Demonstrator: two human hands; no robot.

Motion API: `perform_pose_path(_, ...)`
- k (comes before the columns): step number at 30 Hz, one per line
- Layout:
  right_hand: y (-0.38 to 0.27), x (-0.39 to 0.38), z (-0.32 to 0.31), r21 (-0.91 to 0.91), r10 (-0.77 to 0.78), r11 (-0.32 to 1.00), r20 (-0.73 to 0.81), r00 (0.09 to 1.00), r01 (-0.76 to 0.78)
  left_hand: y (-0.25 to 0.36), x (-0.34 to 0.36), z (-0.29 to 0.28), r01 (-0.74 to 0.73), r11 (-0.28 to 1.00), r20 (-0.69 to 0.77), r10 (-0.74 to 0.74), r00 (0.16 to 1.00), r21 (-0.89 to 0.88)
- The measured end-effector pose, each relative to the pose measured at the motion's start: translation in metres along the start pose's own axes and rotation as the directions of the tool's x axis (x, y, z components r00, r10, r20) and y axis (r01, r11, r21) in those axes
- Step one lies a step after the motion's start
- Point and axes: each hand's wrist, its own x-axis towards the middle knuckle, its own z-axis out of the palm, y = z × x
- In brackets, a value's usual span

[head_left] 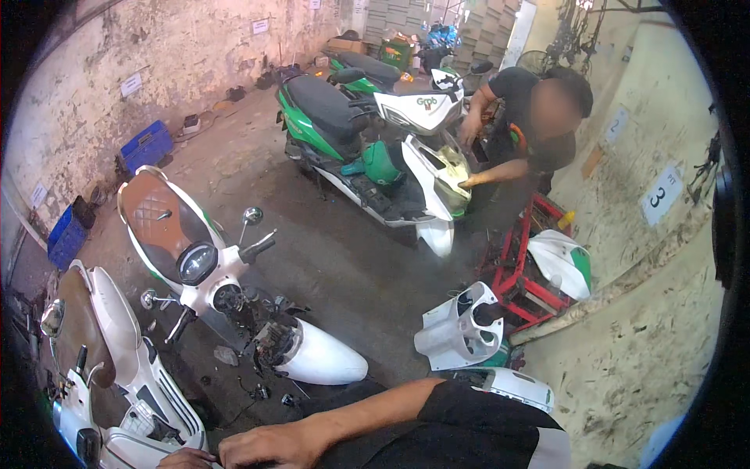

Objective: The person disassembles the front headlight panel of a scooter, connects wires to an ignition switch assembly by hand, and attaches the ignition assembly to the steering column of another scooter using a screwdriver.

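Observation:
At the lower edge my right hand (269, 446) reaches across to the left, its fingers bent and pressed together. Beside it only the upper part of my left hand (186, 459) shows, its fingers curled close to the right fingertips. Whatever lies between the hands is too small and cut off to make out. Just left of them stands a white scooter (117, 375) with a brown seat. Ahead is a partly dismantled white scooter (211, 270) with a quilted brown seat, its front wiring exposed above a white front fender (324, 356).
Another person (539, 117) touches the front of a green and white scooter (336, 141) carrying a green helmet (381, 162). A white body panel (461, 328) and red metal frame (531, 266) stand at right. Blue crates (144, 147) line the left wall.

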Motion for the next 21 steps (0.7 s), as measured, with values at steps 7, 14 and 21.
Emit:
perform_pose_path(7, 0.035, -0.141, -0.091, -0.254, 0.756, 0.368, -0.478, 0.447, -0.895, -0.085, -0.134, 0.055, 0.935, 0.296, -0.550, -0.823, 0.146, -0.194)
perform_pose_path(14, -0.031, -0.418, -0.020, -0.333, 0.962, -0.272, -0.069, -0.264, -0.903, -0.114, -0.237, 0.138, 0.950, -0.030, -0.380, -0.912, -0.153, -0.311)
perform_pose_path(21, -0.079, -0.432, 0.057, 0.206, 0.967, -0.152, -0.172, -0.189, -0.967, -0.166, -0.245, 0.150, 0.950, -0.031, -0.237, -0.965, -0.109, -0.310)
